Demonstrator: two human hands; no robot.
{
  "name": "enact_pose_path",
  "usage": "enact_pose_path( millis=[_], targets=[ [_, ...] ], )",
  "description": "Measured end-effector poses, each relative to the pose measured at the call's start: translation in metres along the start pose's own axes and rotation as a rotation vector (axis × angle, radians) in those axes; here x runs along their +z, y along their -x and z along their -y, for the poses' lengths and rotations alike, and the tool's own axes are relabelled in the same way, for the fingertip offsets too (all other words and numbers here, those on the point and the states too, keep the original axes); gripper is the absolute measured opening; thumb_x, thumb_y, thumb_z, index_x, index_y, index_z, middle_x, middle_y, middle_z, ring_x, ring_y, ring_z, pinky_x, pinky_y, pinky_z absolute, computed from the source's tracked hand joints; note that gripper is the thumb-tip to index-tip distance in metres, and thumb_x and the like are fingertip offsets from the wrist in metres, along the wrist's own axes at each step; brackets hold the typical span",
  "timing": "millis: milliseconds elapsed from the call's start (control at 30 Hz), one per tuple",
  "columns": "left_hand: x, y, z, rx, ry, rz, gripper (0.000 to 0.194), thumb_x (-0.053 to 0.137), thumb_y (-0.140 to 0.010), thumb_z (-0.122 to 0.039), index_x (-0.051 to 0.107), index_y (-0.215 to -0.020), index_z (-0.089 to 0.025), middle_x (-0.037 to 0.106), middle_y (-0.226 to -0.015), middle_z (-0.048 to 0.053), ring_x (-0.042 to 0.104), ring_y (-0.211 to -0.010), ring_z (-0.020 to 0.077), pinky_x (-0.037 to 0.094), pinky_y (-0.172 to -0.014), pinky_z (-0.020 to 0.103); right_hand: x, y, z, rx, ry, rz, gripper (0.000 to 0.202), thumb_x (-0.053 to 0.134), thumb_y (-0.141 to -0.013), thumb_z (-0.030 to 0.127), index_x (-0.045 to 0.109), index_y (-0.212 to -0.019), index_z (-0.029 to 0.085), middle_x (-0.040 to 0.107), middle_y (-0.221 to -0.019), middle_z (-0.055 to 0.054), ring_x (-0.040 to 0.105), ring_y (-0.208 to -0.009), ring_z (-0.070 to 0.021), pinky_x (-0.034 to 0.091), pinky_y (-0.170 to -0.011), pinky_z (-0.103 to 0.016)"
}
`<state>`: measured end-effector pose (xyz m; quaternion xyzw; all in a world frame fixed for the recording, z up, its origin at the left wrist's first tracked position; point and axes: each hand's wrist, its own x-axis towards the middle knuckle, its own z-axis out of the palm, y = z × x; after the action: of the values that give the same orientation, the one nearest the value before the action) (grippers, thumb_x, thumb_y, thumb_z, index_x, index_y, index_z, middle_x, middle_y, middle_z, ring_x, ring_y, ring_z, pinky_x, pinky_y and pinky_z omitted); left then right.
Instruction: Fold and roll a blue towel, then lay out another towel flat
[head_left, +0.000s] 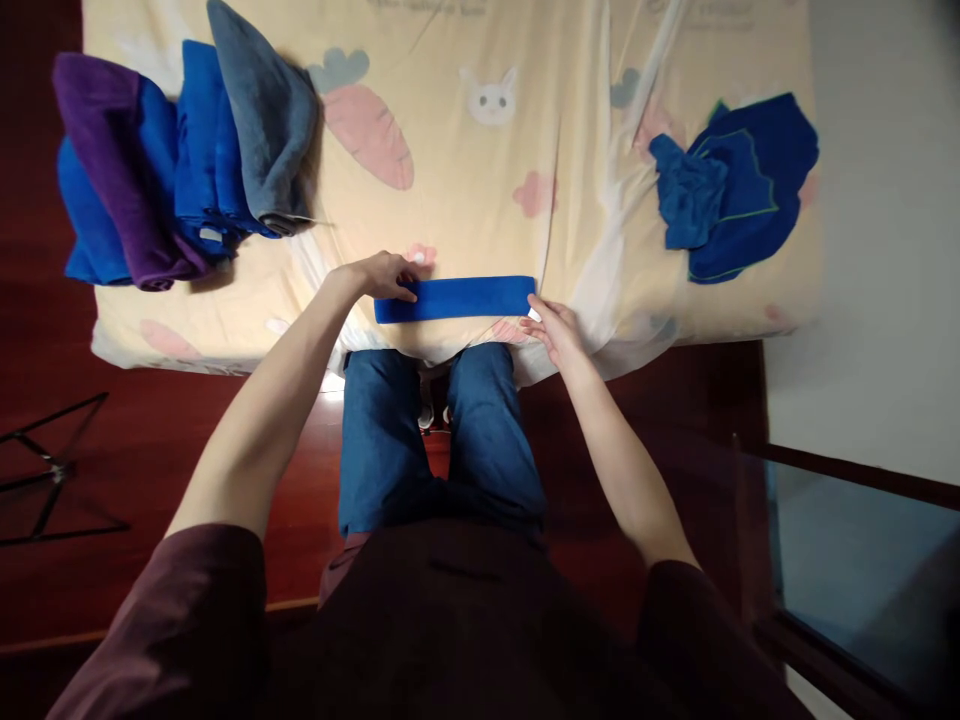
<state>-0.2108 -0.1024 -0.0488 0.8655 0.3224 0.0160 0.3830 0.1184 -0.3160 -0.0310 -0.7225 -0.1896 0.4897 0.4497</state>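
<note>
A blue towel, folded into a long narrow strip, lies flat near the front edge of the bed. My left hand rests over its left end, fingers loosely bent and apart. At the opposite end, my right hand has its thumb on the corner, with the fingers beneath and beside it. A small white tag shows between that thumb and the fingers.
Folded towels lie at the left: a purple one, a grey one and several blue ones. Crumpled blue cloths lie at the right. A patterned sheet covers the bed. A black metal stand is on the floor.
</note>
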Motion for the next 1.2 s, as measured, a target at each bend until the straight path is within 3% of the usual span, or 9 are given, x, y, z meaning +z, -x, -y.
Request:
enact_pose_path(
  millis=[133,233,367,567,667,833,933,1033,1200],
  targets=[
    [-0.001,0.006,-0.007,-0.051,0.01,0.086,0.044,0.085,-0.07,-0.056,0.083,-0.1,-0.025,0.075,-0.085,0.001,0.074,-0.083,0.0242,0.061,-0.091,0.04,0.012,-0.013,0.0,-0.056,-0.083,-0.122,0.047,0.096,-0.07,0.04,0.062,-0.097,0.023,0.069,-0.079,0.003,0.071,-0.066,-0.0123,0.058,-0.056,-0.02],
    [-0.007,0.013,-0.024,-0.125,-0.081,0.194,0.057,0.082,-0.072,-0.054,0.078,-0.118,-0.022,0.076,-0.099,0.005,0.072,-0.1,0.0257,0.055,-0.097,0.038,0.021,-0.017,0.003,-0.165,-0.172,-0.133,0.053,0.096,-0.064,0.035,0.059,-0.1,0.024,0.07,-0.088,0.005,0.072,-0.079,-0.0122,0.061,-0.069,-0.023],
    [-0.014,0.022,-0.045,-0.183,-0.126,0.248,0.061,0.08,-0.071,-0.051,0.074,-0.122,-0.018,0.075,-0.106,0.009,0.069,-0.106,0.0271,0.051,-0.095,0.034,0.029,-0.015,0.019,-0.289,-0.237,0.01,0.049,0.091,-0.069,0.037,0.057,-0.102,0.026,0.07,-0.099,0.004,0.072,-0.1,-0.0155,0.061,-0.086,-0.031],
    [-0.017,0.033,-0.048,-0.182,0.048,0.145,0.038,0.084,-0.063,-0.046,0.071,-0.088,-0.02,0.069,-0.082,0.003,0.068,-0.084,0.024,0.05,-0.08,0.033,0.046,-0.003,0.077,-0.574,-0.136,0.265,0.057,0.095,-0.07,0.044,0.061,-0.112,0.028,0.072,-0.115,0.0,0.071,-0.112,-0.0187,0.061,-0.098,-0.038],
    [-0.019,0.04,-0.048,-0.149,0.128,0.047,0.041,0.086,-0.062,-0.045,0.069,-0.089,-0.02,0.067,-0.075,0.001,0.066,-0.078,0.0217,0.05,-0.077,0.031,0.065,0.009,0.117,-0.68,-0.059,0.377,0.063,0.097,-0.069,0.049,0.064,-0.116,0.025,0.072,-0.113,-0.002,0.071,-0.116,-0.0207,0.058,-0.106,-0.042],
    [-0.031,0.054,-0.051,-0.078,0.133,-0.248,0.067,0.089,-0.059,-0.044,0.066,-0.115,-0.016,0.073,-0.092,0.003,0.065,-0.084,0.0221,0.052,-0.082,0.032,0.115,0.026,0.185,-0.826,0.006,0.489,0.065,0.098,-0.069,0.053,0.065,-0.118,0.025,0.072,-0.093,0.002,0.076,-0.104,-0.0211,0.06,-0.103,-0.041],
    [-0.04,0.062,-0.047,-0.127,0.093,-0.499,0.058,0.084,-0.065,-0.042,0.067,-0.112,-0.014,0.071,-0.091,0.003,0.065,-0.083,0.0231,0.053,-0.083,0.034,0.153,0.034,0.225,-0.923,0.05,0.566,0.061,0.098,-0.069,0.049,0.065,-0.116,0.029,0.076,-0.097,0.002,0.076,-0.096,-0.0178,0.062,-0.093,-0.034],
    [-0.051,0.068,-0.035,-0.21,0.078,-0.709,0.044,0.077,-0.07,-0.035,0.068,-0.107,-0.013,0.07,-0.089,0.004,0.064,-0.081,0.0227,0.053,-0.082,0.034,0.191,0.043,0.257,-1.068,0.121,0.624,0.057,0.097,-0.071,0.047,0.064,-0.115,0.031,0.077,-0.112,0.001,0.073,-0.106,-0.0147,0.061,-0.087,-0.029],
    [-0.068,0.079,-0.011,-0.271,0.114,-0.862,0.036,0.071,-0.072,-0.029,0.068,-0.106,-0.015,0.073,-0.092,0.005,0.065,-0.083,0.0213,0.053,-0.082,0.032,0.243,0.054,0.277,-1.239,0.142,0.587,0.052,0.091,-0.071,0.036,0.063,-0.112,0.022,0.073,-0.12,-0.004,0.07,-0.112,-0.0154,0.06,-0.076,-0.026]
  ],
)
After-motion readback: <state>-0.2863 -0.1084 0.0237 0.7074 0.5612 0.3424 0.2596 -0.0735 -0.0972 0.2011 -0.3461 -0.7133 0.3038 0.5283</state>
